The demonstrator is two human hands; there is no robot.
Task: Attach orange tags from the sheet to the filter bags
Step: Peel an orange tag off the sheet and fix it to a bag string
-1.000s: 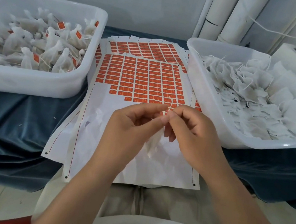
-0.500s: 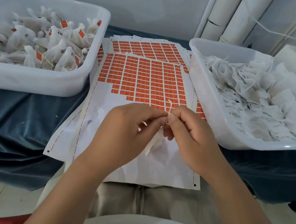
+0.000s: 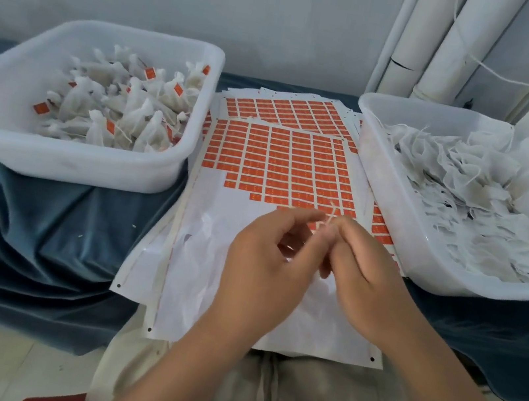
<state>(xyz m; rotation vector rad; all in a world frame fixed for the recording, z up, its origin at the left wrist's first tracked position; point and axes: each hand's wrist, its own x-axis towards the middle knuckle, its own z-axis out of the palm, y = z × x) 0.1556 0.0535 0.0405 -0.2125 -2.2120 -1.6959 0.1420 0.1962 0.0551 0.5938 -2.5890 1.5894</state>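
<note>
Over tag sheet [image 3: 274,153]: left hand [image 3: 266,270], right hand [image 3: 366,272] apparently pinching string [image 3: 330,215].

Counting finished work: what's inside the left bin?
The left bin holds a heap of filter bags, several showing orange tags. Bags lower in the heap are covered.

Two white glossy plastic tubs [image 3: 64,165] [image 3: 394,200]; thin gauzy white fabric filter bags [image 3: 484,200]; matt orange paper tag sheet [image 3: 279,164], creased white backing; soft velvety dark blue cloth [image 3: 43,234].
</note>
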